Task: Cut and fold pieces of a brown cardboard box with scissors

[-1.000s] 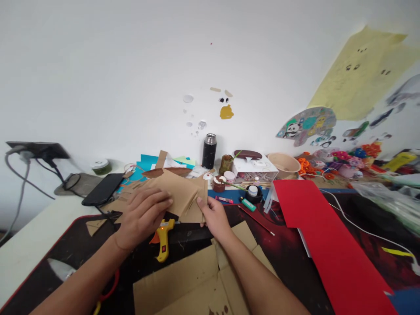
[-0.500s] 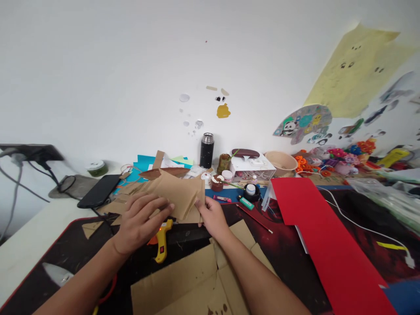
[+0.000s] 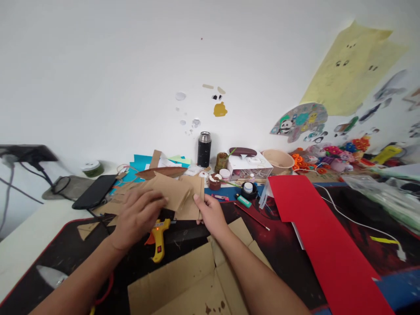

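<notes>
Both of my hands hold a folded piece of brown cardboard (image 3: 179,197) above the dark desk mat. My left hand (image 3: 138,214) lies over its left part, fingers pressed on the top face. My right hand (image 3: 210,214) pinches its lower right corner, thumb on top. A yellow hot glue gun (image 3: 159,238) lies on the mat just under my left hand. A flattened cardboard box (image 3: 193,280) sits in front of me, below my forearms.
A large red paper sheet (image 3: 315,232) lies to the right. At the back stand a black flask (image 3: 204,149), a white box (image 3: 251,166), small jars, a beige bowl (image 3: 278,159) and colourful craft pieces. A black phone (image 3: 93,197) and cables lie at the left.
My hands and the cardboard have stayed together, with the left fingers shifting slightly over the sheet. The camera has drifted a little, so the scene sits slightly further left and higher.
</notes>
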{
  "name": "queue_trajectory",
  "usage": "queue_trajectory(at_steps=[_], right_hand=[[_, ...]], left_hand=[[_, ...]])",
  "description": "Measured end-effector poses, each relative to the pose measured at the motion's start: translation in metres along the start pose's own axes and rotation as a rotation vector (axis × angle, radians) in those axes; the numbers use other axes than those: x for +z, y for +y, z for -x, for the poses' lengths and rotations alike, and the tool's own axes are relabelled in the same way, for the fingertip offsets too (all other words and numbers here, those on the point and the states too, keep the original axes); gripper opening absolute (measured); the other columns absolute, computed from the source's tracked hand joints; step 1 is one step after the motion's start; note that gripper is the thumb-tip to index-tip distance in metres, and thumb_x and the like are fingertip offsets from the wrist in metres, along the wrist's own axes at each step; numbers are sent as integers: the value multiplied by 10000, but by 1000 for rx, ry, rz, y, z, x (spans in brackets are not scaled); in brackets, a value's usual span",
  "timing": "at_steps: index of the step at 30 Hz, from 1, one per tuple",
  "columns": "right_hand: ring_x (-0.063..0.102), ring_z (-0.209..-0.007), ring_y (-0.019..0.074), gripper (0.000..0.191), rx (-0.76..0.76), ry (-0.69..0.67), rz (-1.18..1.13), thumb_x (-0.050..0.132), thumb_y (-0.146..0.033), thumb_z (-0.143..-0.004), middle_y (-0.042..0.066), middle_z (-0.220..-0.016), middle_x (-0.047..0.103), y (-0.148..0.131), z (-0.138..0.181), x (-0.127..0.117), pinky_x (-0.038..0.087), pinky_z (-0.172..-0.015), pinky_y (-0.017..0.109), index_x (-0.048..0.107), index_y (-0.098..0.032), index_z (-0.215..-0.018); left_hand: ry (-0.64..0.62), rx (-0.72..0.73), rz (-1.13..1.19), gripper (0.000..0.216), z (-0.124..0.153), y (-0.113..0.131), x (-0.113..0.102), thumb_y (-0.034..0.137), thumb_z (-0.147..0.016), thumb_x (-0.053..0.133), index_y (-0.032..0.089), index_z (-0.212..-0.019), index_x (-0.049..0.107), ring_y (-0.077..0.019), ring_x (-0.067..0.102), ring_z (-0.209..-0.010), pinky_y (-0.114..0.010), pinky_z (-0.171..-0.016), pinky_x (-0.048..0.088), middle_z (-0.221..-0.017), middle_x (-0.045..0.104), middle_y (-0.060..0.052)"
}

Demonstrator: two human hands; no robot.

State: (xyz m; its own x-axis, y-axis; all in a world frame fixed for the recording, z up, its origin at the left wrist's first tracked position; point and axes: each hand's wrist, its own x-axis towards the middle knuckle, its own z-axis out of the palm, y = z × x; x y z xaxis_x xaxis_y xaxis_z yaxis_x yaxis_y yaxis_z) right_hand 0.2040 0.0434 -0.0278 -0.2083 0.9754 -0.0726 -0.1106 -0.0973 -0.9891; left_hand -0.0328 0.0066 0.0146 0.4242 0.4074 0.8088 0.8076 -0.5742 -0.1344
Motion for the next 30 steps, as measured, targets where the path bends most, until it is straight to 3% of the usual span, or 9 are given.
queue_trajectory(at_steps=[6,11,14,20,23,26,28,30], right_hand=[[485,-408,125,534,-60,1,116,671,-743,-860,-46,-566,555,3,-2,-2,380,-385,233,631,-212,-825],[600,-627,178,525,-138,48,214,686,-718,-872,-9,-617,603,9,-9,-1,457,-537,242,638,-203,-781],[593,-598,176,545,-114,1,213,697,-728,-859,-6,-609,600,4,-15,3,447,-521,244,617,-203,-739],[563,-517,153,566,-10,-80,178,701,-761,-836,-20,-603,590,-17,-37,42,434,-471,234,619,-209,-743],[590,-556,165,580,-43,-159,242,613,-768,-916,-24,-592,600,-23,-50,74,462,-528,242,627,-217,-737],[624,-623,196,609,-173,-241,619,572,-722,-984,1,-553,604,-27,-54,93,441,-601,263,634,-215,-653],[657,-729,230,506,-269,-172,845,675,-679,-944,33,-670,681,-28,-50,92,434,-658,288,711,-213,-750],[662,-760,221,421,-298,-178,860,685,-603,-972,43,-753,725,-29,-42,80,418,-669,285,743,-210,-829]], left_hand=[[142,-221,-1,199,-7,-18,-7,98,-920,686,283,-966,741,-296,727,-917,-461,-879,517,-931,787,-70],[174,-323,47,141,-9,-25,-10,131,-920,691,266,-914,732,-288,738,-912,-468,-897,527,-927,788,-65],[223,-398,20,87,-9,-31,-14,169,-922,702,252,-917,727,-299,733,-948,-484,-916,534,-941,786,-73],[272,-462,14,85,-11,-37,-25,192,-942,684,266,-951,724,-299,727,-995,-518,-953,536,-969,779,-61],[263,-447,17,107,-14,-35,-29,182,-948,671,271,-959,728,-291,730,-990,-518,-951,543,-972,780,-53],[304,-366,-22,98,-15,-35,-27,153,-932,701,245,-961,721,-285,730,-931,-488,-897,562,-940,779,-72],[296,-301,-33,120,-15,-35,-24,119,-928,705,233,-961,721,-276,730,-917,-457,-887,559,-935,780,-81],[259,-242,-30,144,-14,-35,-20,96,-926,702,235,-948,728,-269,734,-910,-432,-889,546,-937,785,-79]])
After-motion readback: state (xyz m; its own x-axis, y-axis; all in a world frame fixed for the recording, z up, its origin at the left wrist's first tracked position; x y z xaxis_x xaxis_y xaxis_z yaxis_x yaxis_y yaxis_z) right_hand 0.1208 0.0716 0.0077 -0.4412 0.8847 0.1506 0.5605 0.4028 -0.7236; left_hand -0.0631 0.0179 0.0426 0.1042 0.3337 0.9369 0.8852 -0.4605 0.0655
